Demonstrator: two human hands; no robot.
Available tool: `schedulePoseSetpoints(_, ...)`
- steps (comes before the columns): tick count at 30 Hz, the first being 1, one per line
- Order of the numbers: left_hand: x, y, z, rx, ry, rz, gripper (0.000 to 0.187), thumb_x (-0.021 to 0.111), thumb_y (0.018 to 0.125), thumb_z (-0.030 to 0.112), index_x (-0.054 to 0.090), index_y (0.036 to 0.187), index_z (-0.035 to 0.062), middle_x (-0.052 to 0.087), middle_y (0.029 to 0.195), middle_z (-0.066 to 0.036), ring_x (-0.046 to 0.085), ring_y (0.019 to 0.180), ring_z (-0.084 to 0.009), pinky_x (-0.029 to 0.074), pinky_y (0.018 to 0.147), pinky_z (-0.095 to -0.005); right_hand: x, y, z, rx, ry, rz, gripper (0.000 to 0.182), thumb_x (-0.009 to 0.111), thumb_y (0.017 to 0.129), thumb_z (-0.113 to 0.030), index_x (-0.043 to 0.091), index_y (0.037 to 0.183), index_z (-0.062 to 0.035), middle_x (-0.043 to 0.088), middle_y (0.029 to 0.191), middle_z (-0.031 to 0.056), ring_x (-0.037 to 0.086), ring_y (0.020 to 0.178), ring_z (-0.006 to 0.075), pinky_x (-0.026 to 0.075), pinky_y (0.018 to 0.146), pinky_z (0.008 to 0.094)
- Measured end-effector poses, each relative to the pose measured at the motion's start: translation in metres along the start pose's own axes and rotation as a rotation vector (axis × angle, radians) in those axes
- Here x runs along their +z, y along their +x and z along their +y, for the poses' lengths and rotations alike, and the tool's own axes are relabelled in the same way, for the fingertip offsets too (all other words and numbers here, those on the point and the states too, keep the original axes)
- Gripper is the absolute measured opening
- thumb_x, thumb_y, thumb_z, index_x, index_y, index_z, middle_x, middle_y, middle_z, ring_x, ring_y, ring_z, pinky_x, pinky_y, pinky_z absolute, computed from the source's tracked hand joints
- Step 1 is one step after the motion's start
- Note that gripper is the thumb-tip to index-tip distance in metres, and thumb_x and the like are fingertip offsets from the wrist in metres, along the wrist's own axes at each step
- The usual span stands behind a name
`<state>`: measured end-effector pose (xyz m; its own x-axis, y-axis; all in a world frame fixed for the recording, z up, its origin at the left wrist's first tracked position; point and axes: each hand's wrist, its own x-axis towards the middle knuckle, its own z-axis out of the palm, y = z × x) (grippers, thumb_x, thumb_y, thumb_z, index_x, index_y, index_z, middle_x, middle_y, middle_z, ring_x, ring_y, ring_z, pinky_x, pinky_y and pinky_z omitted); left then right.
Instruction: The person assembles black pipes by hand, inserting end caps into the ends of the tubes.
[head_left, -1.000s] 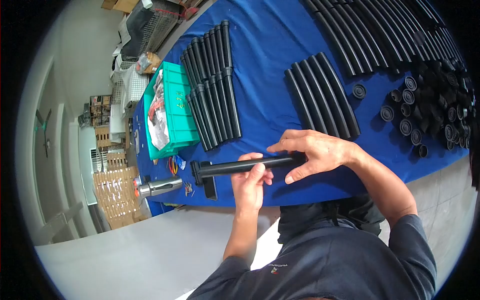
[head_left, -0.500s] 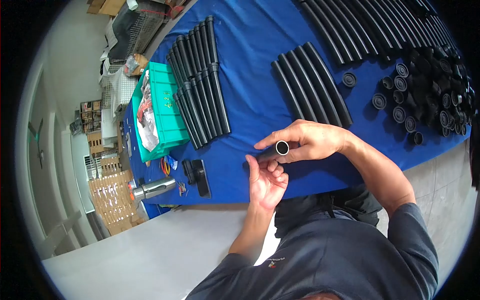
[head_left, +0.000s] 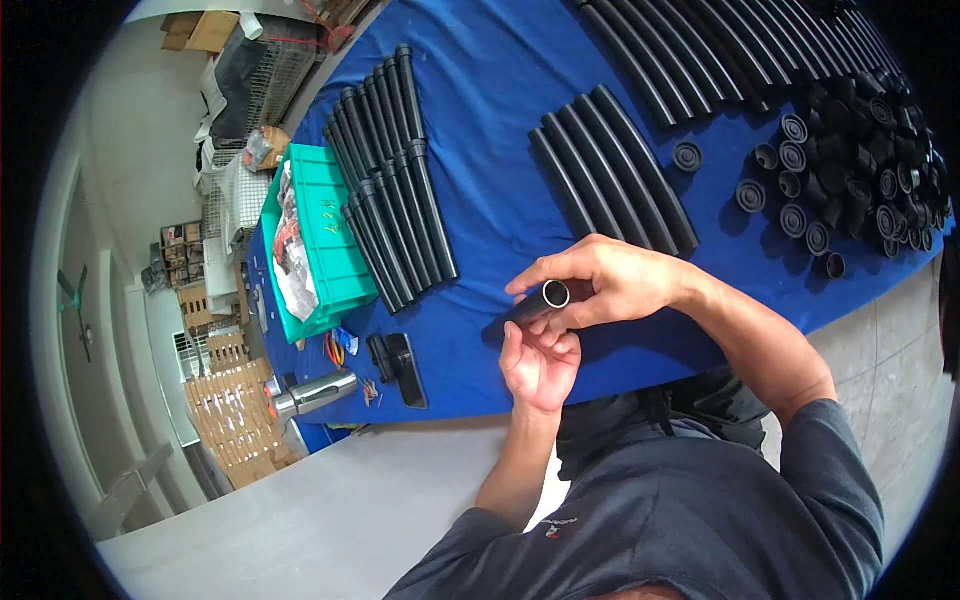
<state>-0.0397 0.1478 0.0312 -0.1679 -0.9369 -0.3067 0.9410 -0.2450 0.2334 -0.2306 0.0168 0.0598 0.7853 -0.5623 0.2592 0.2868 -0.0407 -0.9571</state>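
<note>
A short-looking length of black plastic tube (head_left: 530, 303) is held up over the near edge of the table, its open round end tilted toward me. My right hand (head_left: 622, 287) wraps it from the right, the index finger stretched across its far side. From below, my left hand (head_left: 541, 374) closes on the same tube with curled fingers, thumb along its side. The tube's lower end is hidden in shadow and behind the hands. Just beyond my right hand lie several curved black tubes (head_left: 612, 165) side by side, and a loose round black cap (head_left: 688, 156) beside them.
Capped black tubes (head_left: 420, 215) lie in rows at left, against a green crate (head_left: 335, 240). A phone (head_left: 407, 372) and a steel flask (head_left: 318, 393) are near the front edge. A heap of black caps (head_left: 860, 165) and more long tubes (head_left: 720, 60) occupy the right side.
The view has shifted slightly. My left thumb has dropped a little on the tube and its fingers have curled in closer. The right hand keeps its grip.
</note>
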Motion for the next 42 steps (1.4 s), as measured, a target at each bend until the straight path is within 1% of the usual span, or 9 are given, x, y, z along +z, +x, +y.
schedulePoseSetpoints(12, 0.002, 0.038, -0.010, 0.116, 0.205, -0.036, 0.046, 0.080, 0.089, 0.039, 0.065, 0.129, 0.0194, 0.068, 0.119, -0.003, 0.064, 0.110, -0.0178, 0.055, 0.073, -0.0335, -0.009, -0.003, -0.012, -0.106, -0.247, 0.161, 0.049, 0.080, 0.086, -0.040, 0.072, 0.111, 0.0022, 0.069, 0.079, 0.0143, 0.068, 0.069, 0.0256, 0.054, 0.065, 0.0376)
schedulePoseSetpoints(13, 0.007, 0.044, -0.009, 0.127, 0.193, -0.178, 0.039, 0.075, 0.093, 0.029, 0.067, 0.130, 0.0198, 0.068, 0.132, -0.008, 0.064, 0.119, -0.0246, 0.055, 0.092, -0.0393, -0.015, -0.004, -0.020, -0.161, -0.284, 0.182, 0.052, 0.080, 0.085, -0.044, 0.073, 0.109, 0.0019, 0.070, 0.080, 0.0143, 0.069, 0.071, 0.0258, 0.054, 0.065, 0.0377)
schedulePoseSetpoints(16, 0.005, 0.070, 0.014, 0.197, 0.259, -0.296, 0.035, 0.070, 0.097, 0.023, 0.063, 0.131, 0.0166, 0.064, 0.137, -0.010, 0.063, 0.122, -0.0273, 0.058, 0.096, -0.0453, -0.032, -0.010, -0.023, -0.256, -0.752, 0.558, 0.045, 0.077, 0.088, -0.044, 0.073, 0.096, -0.0004, 0.065, 0.077, 0.0131, 0.068, 0.071, 0.0305, 0.054, 0.063, 0.0406)
schedulePoseSetpoints(19, 0.013, 0.102, 0.030, 0.341, 0.377, -0.372, 0.029, 0.061, 0.103, 0.021, 0.062, 0.130, 0.0109, 0.057, 0.144, -0.021, 0.058, 0.131, -0.0401, 0.057, 0.104, -0.0498, -0.042, -0.011, -0.034, -0.080, -1.177, 0.954, 0.026, 0.077, 0.086, -0.028, 0.069, 0.096, -0.0049, 0.062, 0.087, 0.0108, 0.065, 0.078, 0.0303, 0.053, 0.069, 0.0416)
schedulePoseSetpoints(22, 0.003, 0.121, 0.043, 0.351, 0.359, -0.342, 0.025, 0.059, 0.104, 0.020, 0.062, 0.126, 0.0092, 0.059, 0.140, -0.024, 0.058, 0.129, -0.0435, 0.058, 0.103, -0.0500, -0.054, -0.026, -0.034, 0.299, -1.478, 0.852, 0.018, 0.073, 0.079, -0.016, 0.069, 0.094, -0.0069, 0.063, 0.102, 0.0118, 0.061, 0.104, 0.0318, 0.050, 0.089, 0.0451)
schedulePoseSetpoints(26, -0.006, 0.128, 0.042, 0.341, 0.295, -0.305, 0.024, 0.057, 0.105, 0.019, 0.060, 0.126, 0.0078, 0.062, 0.134, -0.027, 0.060, 0.126, -0.0456, 0.060, 0.100, -0.0506, -0.056, -0.037, -0.032, 0.492, -1.579, 0.725, 0.017, 0.063, 0.083, -0.010, 0.071, 0.098, -0.0093, 0.065, 0.105, 0.0106, 0.062, 0.105, 0.0302, 0.051, 0.088, 0.0438)
schedulePoseSetpoints(34, -0.008, 0.129, 0.040, 0.321, 0.326, -0.336, 0.027, 0.059, 0.104, 0.022, 0.059, 0.128, 0.0091, 0.063, 0.133, -0.027, 0.060, 0.126, -0.0452, 0.059, 0.100, -0.0502, -0.062, -0.042, -0.029, 0.591, -1.473, 0.630, 0.028, 0.062, 0.084, -0.001, 0.065, 0.112, -0.0052, 0.064, 0.106, 0.0138, 0.063, 0.102, 0.0349, 0.056, 0.086, 0.0446)
schedulePoseSetpoints(38, -0.004, 0.131, 0.039, 0.315, 0.333, -0.352, 0.028, 0.060, 0.104, 0.022, 0.059, 0.128, 0.0087, 0.063, 0.133, -0.028, 0.061, 0.125, -0.0446, 0.059, 0.101, -0.0508, -0.066, -0.036, -0.039, 0.277, -1.473, 0.890, 0.039, 0.070, 0.089, -0.007, 0.062, 0.127, -0.0008, 0.066, 0.104, 0.0127, 0.066, 0.095, 0.0301, 0.056, 0.080, 0.0387)
schedulePoseSetpoints(42, -0.003, 0.128, 0.033, 0.299, 0.349, -0.362, 0.028, 0.061, 0.103, 0.021, 0.058, 0.128, 0.0085, 0.063, 0.133, -0.028, 0.062, 0.124, -0.0435, 0.058, 0.101, -0.0510, -0.052, -0.019, -0.033, 0.174, -0.182, 0.849, 0.039, 0.066, 0.098, -0.008, 0.058, 0.135, 0.0003, 0.066, 0.104, 0.0040, 0.062, 0.090, 0.0082, 0.055, 0.077, 0.0246)
